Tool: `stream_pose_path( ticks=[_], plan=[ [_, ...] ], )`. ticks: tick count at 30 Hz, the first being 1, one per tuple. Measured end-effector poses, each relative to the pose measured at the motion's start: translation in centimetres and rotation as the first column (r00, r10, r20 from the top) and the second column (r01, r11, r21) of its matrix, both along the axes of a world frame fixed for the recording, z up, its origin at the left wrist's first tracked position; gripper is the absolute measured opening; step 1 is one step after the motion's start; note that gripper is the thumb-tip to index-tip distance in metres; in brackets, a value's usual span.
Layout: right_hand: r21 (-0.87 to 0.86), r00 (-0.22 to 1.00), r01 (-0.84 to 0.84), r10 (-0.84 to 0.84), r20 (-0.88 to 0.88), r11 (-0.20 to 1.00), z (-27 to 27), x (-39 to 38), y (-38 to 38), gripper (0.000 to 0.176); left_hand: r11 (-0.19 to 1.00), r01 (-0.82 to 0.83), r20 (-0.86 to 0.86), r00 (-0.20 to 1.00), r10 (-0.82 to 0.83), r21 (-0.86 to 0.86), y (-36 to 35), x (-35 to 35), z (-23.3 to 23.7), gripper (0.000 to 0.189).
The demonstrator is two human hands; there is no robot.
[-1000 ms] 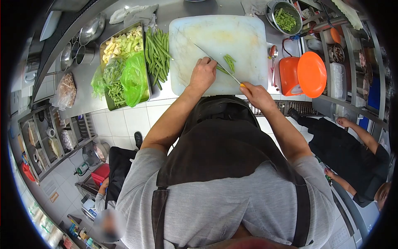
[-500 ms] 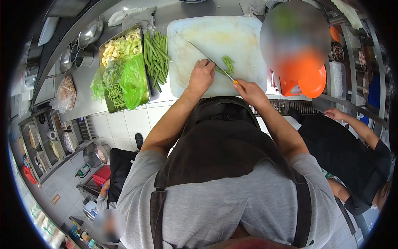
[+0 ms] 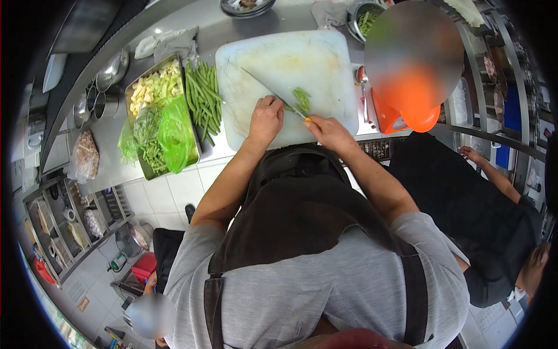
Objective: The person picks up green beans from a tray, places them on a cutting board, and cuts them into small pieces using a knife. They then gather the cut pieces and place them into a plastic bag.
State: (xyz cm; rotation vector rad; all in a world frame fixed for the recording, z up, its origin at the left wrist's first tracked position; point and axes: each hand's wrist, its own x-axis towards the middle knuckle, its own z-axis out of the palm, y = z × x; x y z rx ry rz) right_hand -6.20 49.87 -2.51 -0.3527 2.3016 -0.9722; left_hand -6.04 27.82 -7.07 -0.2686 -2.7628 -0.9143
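Observation:
My right hand (image 3: pixel 333 134) is closed round the yellow handle of a kitchen knife (image 3: pixel 263 84), whose long blade slants across the white cutting board (image 3: pixel 279 52) to the upper left. On the other side of the blade, my left hand (image 3: pixel 267 120) rests on the board with curled fingers. Bits of green bean show at its fingertips; the rest of its grip is hidden. Short cut green beans (image 3: pixel 301 96) lie just beyond the knife. Left of the board is a pile of whole green beans (image 3: pixel 204 93).
A metal tray (image 3: pixel 199 152) holds pale chopped vegetables and a green plastic bag (image 3: pixel 174 136). Behind the board stand a dark bowl (image 3: pixel 247 10) and a pot of green beans (image 3: pixel 366 23). Orange containers (image 3: pixel 421 119) and a spoon (image 3: pixel 364 96) are at right, with a co-worker (image 3: pixel 459 203) close by.
The view has shifted, so the board and counter sit further left and more of the back shows. Both hands and the knife stay nearly the same on the board. The right-hand co-worker appears closer.

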Motion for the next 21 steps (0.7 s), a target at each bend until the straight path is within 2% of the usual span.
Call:
stream_pose_path(
  ticks=[2, 4, 5, 6, 8, 9, 10, 12, 14, 17, 21],
  plan=[
    [-0.061, 0.999, 0.048, -0.047, 0.009, 0.997, -1.2, 0.1, -0.3, 0.042, 0.999, 0.03, -0.058, 0.998, -0.031, -0.01, 0.0, -0.3, 0.1, 0.01],
    [-0.153, 0.991, 0.071, -0.088, -0.103, 0.986, -4.3, 0.9, 0.0, 0.045, 1.0, 0.021, -0.1, 0.995, -0.023, -0.022, -0.2, -0.2, -1.3, 0.014],
    [-0.121, 0.999, 0.042, -0.043, -0.005, 0.992, -3.9, 0.6, 0.0, 0.048, 1.0, 0.024, -0.073, 0.997, -0.025, -0.013, -0.6, -0.1, -1.8, 0.017],
    [-0.093, 1.0, -0.018, 0.02, 0.013, 0.995, -3.3, 0.5, 0.0, 0.05, 1.0, 0.008, -0.014, 1.0, -0.008, -0.007, -0.8, 0.0, -1.9, 0.018],
    [-0.109, 0.998, -0.038, 0.033, -0.045, 0.993, -3.9, 0.5, -0.6, 0.045, 0.999, 0.012, 0.068, 0.998, -0.009, -0.047, -2.0, -0.4, -2.2, 0.014],
    [-0.093, 0.998, -0.059, 0.058, -0.018, 0.994, -5.0, 0.2, -1.0, 0.043, 0.994, 0.047, 0.06, 0.997, -0.041, -0.096, -2.5, -0.6, -2.3, 0.012],
    [-0.13, 0.998, -0.057, 0.051, -0.046, 0.99, -4.5, 0.4, -1.0, 0.04, 0.993, 0.077, 0.013, 0.997, -0.076, -0.085, -2.7, -0.9, -2.7, 0.009],
    [-0.102, 0.998, -0.053, 0.049, -0.034, 0.993, -2.6, 0.4, -0.8, 0.038, 0.99, 0.099, 0.01, 0.995, -0.099, -0.104, -2.3, -1.1, -1.9, 0.005],
    [-0.109, 0.995, -0.037, 0.027, -0.095, 0.993, -4.4, 0.3, -1.0, 0.04, 0.991, 0.126, 0.009, 0.992, -0.125, -0.048, -2.3, -1.5, -2.2, 0.005],
    [-0.09, 0.972, -0.09, 0.068, -0.227, 0.992, -4.0, 0.5, -1.0, 0.041, 0.991, 0.13, 0.028, 0.991, -0.129, -0.02, -2.6, -1.5, -2.3, 0.007],
    [-0.1, 0.975, -0.097, 0.074, -0.211, 0.99, -2.4, 0.7, -0.5, 0.042, 0.996, 0.085, 0.071, 0.994, -0.086, 0.012, -2.1, -1.9, -2.2, 0.01]
  ],
)
